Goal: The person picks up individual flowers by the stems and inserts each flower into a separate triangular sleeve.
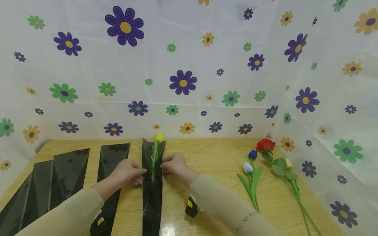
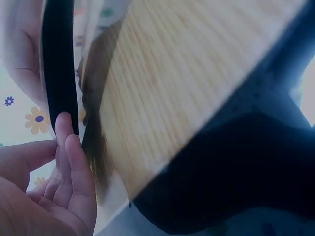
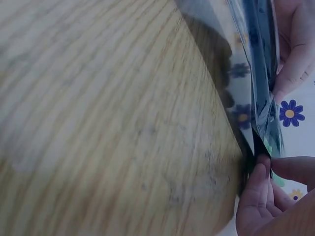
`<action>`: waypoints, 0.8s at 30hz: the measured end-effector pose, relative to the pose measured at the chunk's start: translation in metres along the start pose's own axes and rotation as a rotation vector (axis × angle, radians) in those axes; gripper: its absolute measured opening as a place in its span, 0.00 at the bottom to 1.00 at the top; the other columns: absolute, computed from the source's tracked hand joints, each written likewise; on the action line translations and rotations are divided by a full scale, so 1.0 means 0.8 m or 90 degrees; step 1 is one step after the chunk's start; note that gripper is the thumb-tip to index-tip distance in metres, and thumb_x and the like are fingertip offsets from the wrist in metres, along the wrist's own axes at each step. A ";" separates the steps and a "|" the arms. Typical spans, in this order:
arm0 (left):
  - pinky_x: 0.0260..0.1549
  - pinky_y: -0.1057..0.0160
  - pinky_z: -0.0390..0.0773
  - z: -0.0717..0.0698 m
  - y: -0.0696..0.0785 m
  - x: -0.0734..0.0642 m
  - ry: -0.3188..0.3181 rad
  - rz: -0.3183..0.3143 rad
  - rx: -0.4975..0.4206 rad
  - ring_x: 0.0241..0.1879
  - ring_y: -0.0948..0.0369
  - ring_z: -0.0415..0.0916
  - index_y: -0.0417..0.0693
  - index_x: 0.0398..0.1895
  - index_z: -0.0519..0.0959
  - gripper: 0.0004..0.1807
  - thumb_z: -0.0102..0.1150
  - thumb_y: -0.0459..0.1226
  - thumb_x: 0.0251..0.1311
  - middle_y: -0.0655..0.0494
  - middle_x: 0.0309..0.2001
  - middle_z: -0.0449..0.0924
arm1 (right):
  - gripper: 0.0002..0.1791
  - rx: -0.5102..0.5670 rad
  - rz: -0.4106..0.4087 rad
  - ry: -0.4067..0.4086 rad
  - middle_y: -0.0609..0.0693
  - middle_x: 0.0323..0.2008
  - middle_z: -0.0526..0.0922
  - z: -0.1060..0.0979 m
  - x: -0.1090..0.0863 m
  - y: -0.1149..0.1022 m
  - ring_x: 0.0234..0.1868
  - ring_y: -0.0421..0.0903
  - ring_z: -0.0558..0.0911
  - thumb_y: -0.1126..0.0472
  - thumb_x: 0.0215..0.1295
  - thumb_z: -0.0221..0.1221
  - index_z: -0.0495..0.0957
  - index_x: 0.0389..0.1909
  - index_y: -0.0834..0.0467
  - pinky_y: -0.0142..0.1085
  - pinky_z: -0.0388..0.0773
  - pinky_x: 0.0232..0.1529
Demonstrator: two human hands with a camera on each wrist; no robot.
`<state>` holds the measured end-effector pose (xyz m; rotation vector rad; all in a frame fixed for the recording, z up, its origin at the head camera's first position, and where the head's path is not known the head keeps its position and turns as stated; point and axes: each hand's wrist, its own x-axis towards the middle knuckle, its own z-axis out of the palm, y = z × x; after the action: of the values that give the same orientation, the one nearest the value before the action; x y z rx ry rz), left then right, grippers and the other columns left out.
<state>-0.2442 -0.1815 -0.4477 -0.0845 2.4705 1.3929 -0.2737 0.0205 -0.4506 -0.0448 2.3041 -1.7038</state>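
A yellow artificial tulip (image 1: 159, 138) with a green stem lies at the upper part of a black flower sleeve (image 1: 152, 203), its bloom by the sleeve's top edge. My left hand (image 1: 130, 171) pinches the sleeve's left edge between thumb and fingers. On the opposite side, my right hand (image 1: 175, 164) pinches the right edge. In the left wrist view the left fingers (image 2: 78, 167) grip the dark edge of the sleeve. The right wrist view shows the right fingers (image 3: 253, 191) on the sleeve's glossy edge, with part of the left hand beyond it.
More black sleeves (image 1: 69, 173) lie at the left, with another sleeve (image 1: 113, 157) beside my left arm. Two small black objects with yellow marks (image 1: 191, 208) sit near my forearms. At right lie a red rose (image 1: 265, 145), a blue tulip (image 1: 252, 154) and a white-blue tulip (image 1: 247, 167).
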 end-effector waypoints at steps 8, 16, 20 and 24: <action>0.21 0.65 0.85 -0.010 -0.009 0.004 0.026 -0.008 0.104 0.17 0.63 0.84 0.37 0.24 0.85 0.16 0.64 0.34 0.72 0.52 0.19 0.84 | 0.16 -0.064 -0.041 0.014 0.66 0.53 0.89 0.016 0.006 -0.002 0.44 0.56 0.93 0.74 0.65 0.67 0.85 0.53 0.73 0.38 0.91 0.44; 0.24 0.63 0.87 -0.022 -0.010 0.000 0.024 0.002 0.203 0.18 0.63 0.84 0.41 0.18 0.85 0.20 0.65 0.37 0.72 0.53 0.17 0.85 | 0.11 -0.090 -0.066 0.003 0.61 0.45 0.91 0.023 0.013 0.005 0.34 0.45 0.92 0.73 0.64 0.67 0.88 0.47 0.71 0.33 0.90 0.38; 0.24 0.63 0.86 -0.023 -0.008 -0.002 0.016 -0.006 0.228 0.18 0.63 0.85 0.42 0.17 0.83 0.20 0.65 0.37 0.71 0.54 0.17 0.85 | 0.12 -0.121 -0.066 -0.001 0.61 0.46 0.92 0.023 0.009 0.001 0.34 0.46 0.92 0.73 0.64 0.68 0.88 0.48 0.70 0.32 0.89 0.37; 0.23 0.63 0.85 -0.021 -0.006 -0.003 0.028 -0.002 0.256 0.18 0.63 0.85 0.43 0.17 0.81 0.19 0.66 0.36 0.70 0.54 0.17 0.85 | 0.13 -0.147 -0.069 0.004 0.60 0.45 0.93 0.024 0.006 -0.001 0.35 0.48 0.93 0.72 0.64 0.69 0.88 0.49 0.70 0.31 0.89 0.36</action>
<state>-0.2447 -0.1987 -0.4427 -0.0318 2.7307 0.8767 -0.2738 0.0010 -0.4557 -0.2147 2.5338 -1.4764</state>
